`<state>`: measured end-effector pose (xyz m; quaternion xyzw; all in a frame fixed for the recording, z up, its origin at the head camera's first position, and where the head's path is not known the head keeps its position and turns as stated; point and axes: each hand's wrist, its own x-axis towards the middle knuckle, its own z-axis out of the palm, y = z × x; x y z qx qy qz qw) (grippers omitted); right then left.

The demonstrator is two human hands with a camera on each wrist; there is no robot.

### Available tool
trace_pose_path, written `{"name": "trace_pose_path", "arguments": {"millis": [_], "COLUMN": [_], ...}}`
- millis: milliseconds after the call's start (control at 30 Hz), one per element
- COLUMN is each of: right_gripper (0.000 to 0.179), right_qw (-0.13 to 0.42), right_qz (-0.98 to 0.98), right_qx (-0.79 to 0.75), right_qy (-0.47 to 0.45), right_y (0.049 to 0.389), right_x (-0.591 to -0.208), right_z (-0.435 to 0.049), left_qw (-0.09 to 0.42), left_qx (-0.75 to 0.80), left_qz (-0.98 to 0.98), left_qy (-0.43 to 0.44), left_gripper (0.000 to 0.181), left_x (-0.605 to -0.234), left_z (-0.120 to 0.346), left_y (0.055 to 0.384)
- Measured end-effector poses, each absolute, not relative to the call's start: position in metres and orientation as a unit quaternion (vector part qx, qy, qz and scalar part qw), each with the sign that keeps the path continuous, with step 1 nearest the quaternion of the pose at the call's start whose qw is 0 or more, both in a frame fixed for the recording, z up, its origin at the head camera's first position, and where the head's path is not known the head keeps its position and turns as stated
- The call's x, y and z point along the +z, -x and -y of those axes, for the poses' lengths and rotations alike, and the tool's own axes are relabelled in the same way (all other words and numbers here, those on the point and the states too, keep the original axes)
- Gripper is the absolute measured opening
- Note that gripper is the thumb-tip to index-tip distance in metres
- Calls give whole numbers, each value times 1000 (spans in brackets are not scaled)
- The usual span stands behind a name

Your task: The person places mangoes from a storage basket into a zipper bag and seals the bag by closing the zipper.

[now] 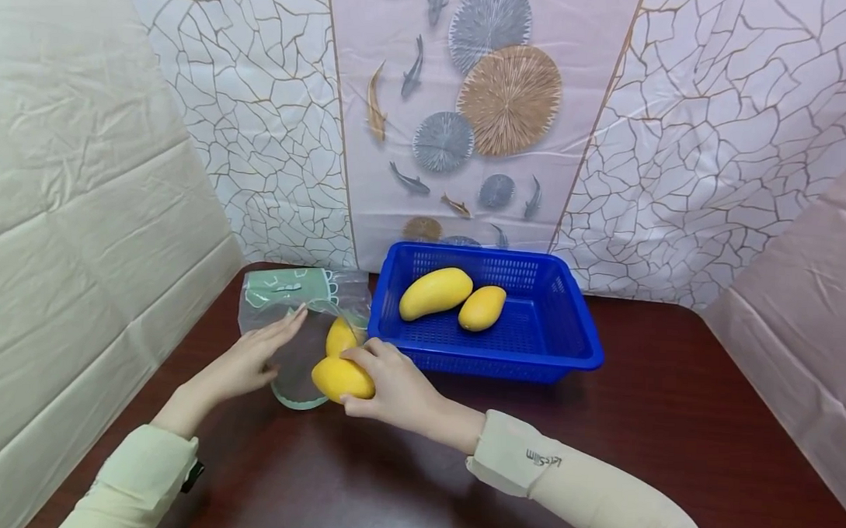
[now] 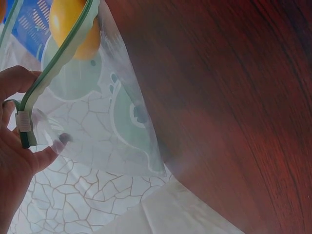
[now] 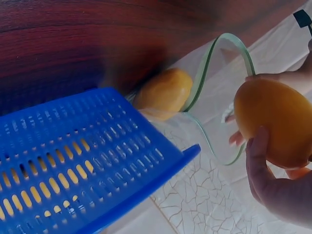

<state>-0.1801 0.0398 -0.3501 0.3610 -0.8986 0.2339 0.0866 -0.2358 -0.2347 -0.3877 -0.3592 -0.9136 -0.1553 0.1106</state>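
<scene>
A clear zip bag (image 1: 300, 368) with a green-edged mouth and pale green print lies on the table, its mouth spread wide. My left hand (image 1: 248, 360) holds the bag's rim; in the left wrist view its fingers (image 2: 19, 80) are around the zip end, partly behind clear plastic. One yellow mango (image 3: 165, 92) rests inside the bag. Another mango (image 1: 342, 379) is gripped by my right hand (image 1: 397, 391), thumb against its side, just in front of the bag's mouth. Two more mangoes, a larger one (image 1: 436, 293) and a smaller one (image 1: 482, 308), lie in the blue basket (image 1: 552, 366).
The basket stands just right of the bag, near the back of the dark red wooden table (image 1: 641, 427). Behind the table hangs a patterned cloth (image 1: 273, 134). Pale fabric (image 1: 75, 205) slopes along the left side, with more fabric (image 1: 800, 285) on the right.
</scene>
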Motion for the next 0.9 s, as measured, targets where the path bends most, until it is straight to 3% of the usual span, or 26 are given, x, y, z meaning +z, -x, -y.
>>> {"name": "trace_pose_path", "arguments": {"millis": [233, 433, 900], "right_gripper": [51, 50, 48], "right_qw": [116, 119, 120], "right_qz": [897, 900, 912], "right_qx": [185, 173, 110], "right_qy": [-384, -382, -377], "right_y": [183, 186, 190], "right_x": [-358, -361, -371], "right_z": [-32, -29, -28], "left_qw": [115, 136, 133], "left_qx": [-153, -149, -145], "left_qz": [910, 902, 902], "left_qy": [368, 382, 385], "left_gripper": [100, 100, 98], "left_x": [-390, -390, -390], "left_z": [234, 232, 234], "left_y": [237, 239, 239]}}
